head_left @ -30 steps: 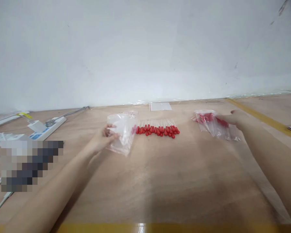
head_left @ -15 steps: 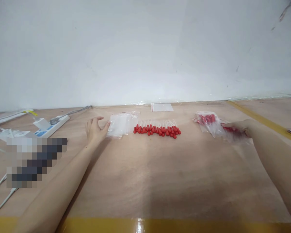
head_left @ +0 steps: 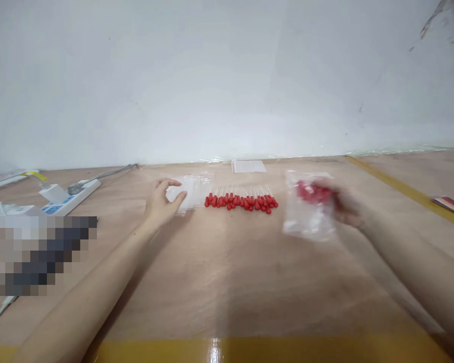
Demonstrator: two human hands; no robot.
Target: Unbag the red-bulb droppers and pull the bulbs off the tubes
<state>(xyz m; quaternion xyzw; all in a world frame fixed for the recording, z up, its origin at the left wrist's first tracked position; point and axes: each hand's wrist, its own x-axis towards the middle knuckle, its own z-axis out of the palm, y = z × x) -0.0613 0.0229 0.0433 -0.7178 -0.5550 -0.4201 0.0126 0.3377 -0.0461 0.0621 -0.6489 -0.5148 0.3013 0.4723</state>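
My right hand (head_left: 346, 204) grips a clear plastic bag (head_left: 310, 222) of red pieces (head_left: 310, 193), right; left hand (head_left: 159, 204) parted at flat clear sachets (head_left: 199, 192), left. A leftward swing could scatter the central red-bulbed, clear-stemmed droppers (head_left: 237, 201).

On the brown wood-grained counter (head_left: 227, 287), slim red-bulbed clear droppers (head_left: 245, 202) lie between flat clear plastic bags (head_left: 197, 191), left, and a clear plastic bag (head_left: 306, 222) with red pieces (head_left: 310, 192) inside, right. Behind the droppers: a flat white packet (head_left: 249, 167); far left, a white power strip (head_left: 79, 197).
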